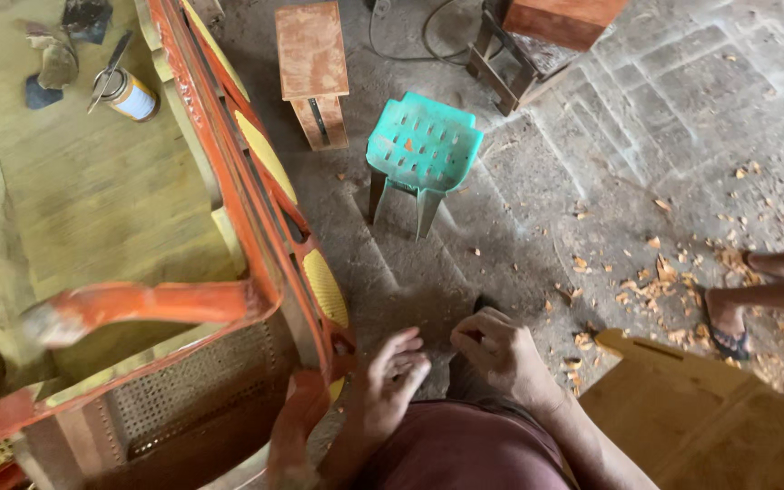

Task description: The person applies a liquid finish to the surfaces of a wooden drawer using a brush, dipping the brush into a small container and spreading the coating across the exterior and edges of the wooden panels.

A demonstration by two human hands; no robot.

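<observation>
Though near hands (446, 363), orange chair (256, 227), green stool (422, 145).

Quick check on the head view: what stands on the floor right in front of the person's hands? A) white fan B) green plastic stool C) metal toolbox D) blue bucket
B: a green plastic stool with a slotted seat stands on the dusty floor, beyond the left hand and right hand, beside a small wooden stool.

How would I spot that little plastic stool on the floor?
Start at the orange-red cane chair on the left, then look right across the dusty floor. The green plastic stool stands beside a wooden stool; only it is turquoise, with slots in its seat.
</observation>
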